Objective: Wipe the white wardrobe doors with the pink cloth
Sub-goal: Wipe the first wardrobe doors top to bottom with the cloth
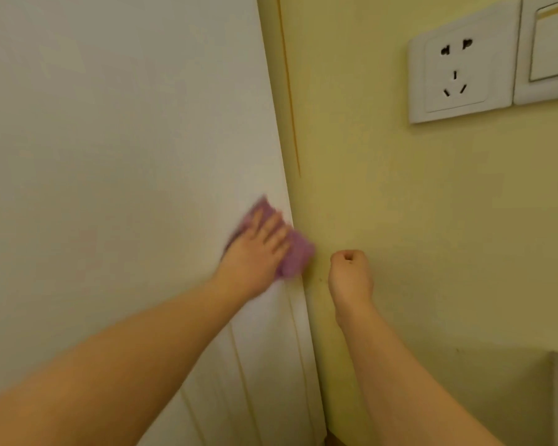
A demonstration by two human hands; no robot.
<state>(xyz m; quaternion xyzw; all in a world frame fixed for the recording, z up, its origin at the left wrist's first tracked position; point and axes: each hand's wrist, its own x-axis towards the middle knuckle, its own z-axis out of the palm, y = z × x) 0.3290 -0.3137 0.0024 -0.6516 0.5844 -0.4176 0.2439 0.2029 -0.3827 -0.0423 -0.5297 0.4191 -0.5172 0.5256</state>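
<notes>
Wardrobe door [110, 156] takes the left half of view, with the wall [432, 220] to its right; the two meet along the door's right edge. Left hand [255, 249] lies flat on the cloth [295, 255], which sits against the door at that edge and laps just past it. Right hand [351, 272] is just right of the cloth, before the wall. Socket [458, 67] is on the wall at upper right, with the switch plate [551, 49] directly beside it on the right.

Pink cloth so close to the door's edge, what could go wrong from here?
1. The pink cloth sticks out past the right edge of the white wardrobe door, so a stroke may drag it over the yellow wall.
2. The left hand only presses it with flat fingers, so it might slip out and drop.
3. A wall socket sits up to the right. Whether the cloth is damp cannot be told, so best keep it away.
</notes>
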